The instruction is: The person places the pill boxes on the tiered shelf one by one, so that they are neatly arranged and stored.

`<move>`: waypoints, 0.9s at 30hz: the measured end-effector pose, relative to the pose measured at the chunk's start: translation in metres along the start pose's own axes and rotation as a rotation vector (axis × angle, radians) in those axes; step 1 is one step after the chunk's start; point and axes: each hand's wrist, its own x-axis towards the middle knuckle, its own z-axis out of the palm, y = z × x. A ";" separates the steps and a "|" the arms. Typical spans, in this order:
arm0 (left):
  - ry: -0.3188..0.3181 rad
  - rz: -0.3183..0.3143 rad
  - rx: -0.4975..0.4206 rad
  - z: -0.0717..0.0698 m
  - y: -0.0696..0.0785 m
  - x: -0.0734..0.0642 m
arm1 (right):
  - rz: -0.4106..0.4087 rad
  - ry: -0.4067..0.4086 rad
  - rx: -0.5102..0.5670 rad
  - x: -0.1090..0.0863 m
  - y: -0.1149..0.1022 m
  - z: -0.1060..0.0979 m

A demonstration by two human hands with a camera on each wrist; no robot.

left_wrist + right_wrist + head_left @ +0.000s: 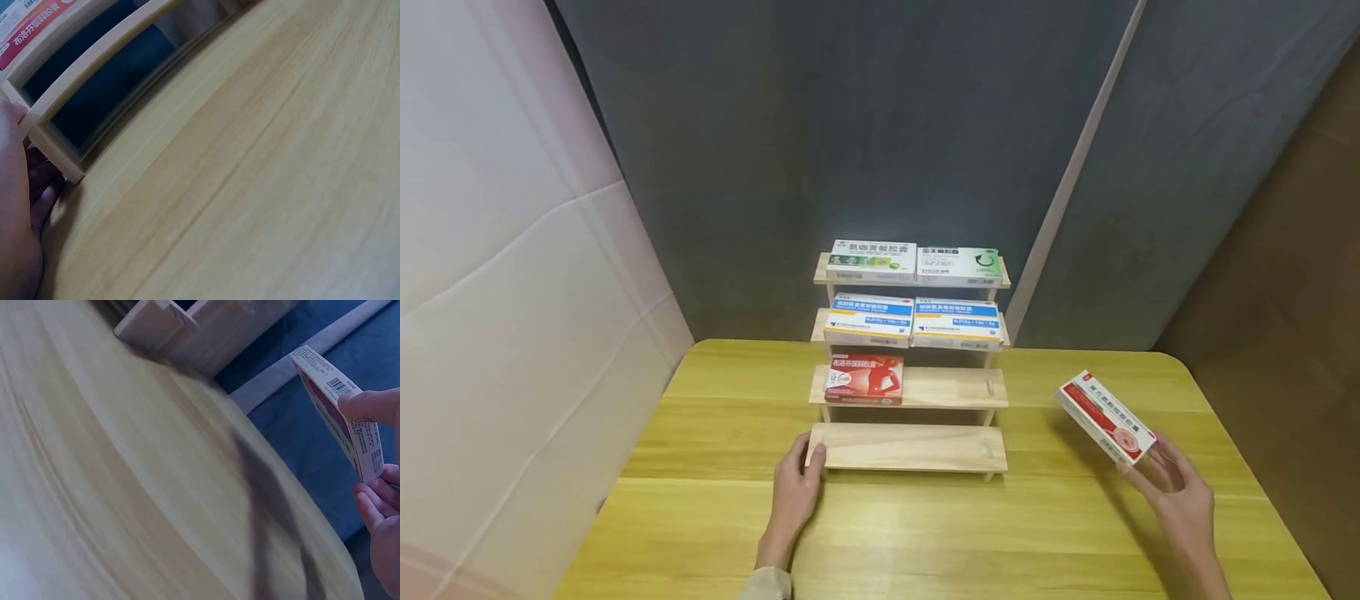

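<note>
My right hand (1183, 492) holds a white and red medicine box (1107, 417) above the table, to the right of a stepped wooden rack (917, 447). In the right wrist view, the thumb lies on the printed side of the box and the fingers are under its end. My left hand (797, 483) grips the left end of the rack's lowest step, thumb on top; the left wrist view shows its fingers beside the rack's leg (59, 156). A red medicine box (864, 379) lies on the left half of the second step from the bottom.
Two blue and white boxes (869, 320) lie side by side on the third step. The top step carries a green and white box (871, 262) and another white box (958, 266). A dark grey curtain (887, 125) hangs behind the wooden table (925, 542).
</note>
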 end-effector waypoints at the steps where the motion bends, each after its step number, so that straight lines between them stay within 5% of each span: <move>1: -0.002 0.001 -0.004 0.000 0.000 0.000 | -0.012 -0.005 0.009 0.000 -0.001 0.001; 11: -0.015 0.009 -0.026 0.000 0.000 -0.001 | -0.122 -0.070 -0.027 -0.010 -0.015 0.011; 27: -0.005 -0.001 -0.004 -0.001 0.001 -0.001 | -0.374 -0.245 -0.281 -0.004 -0.040 0.037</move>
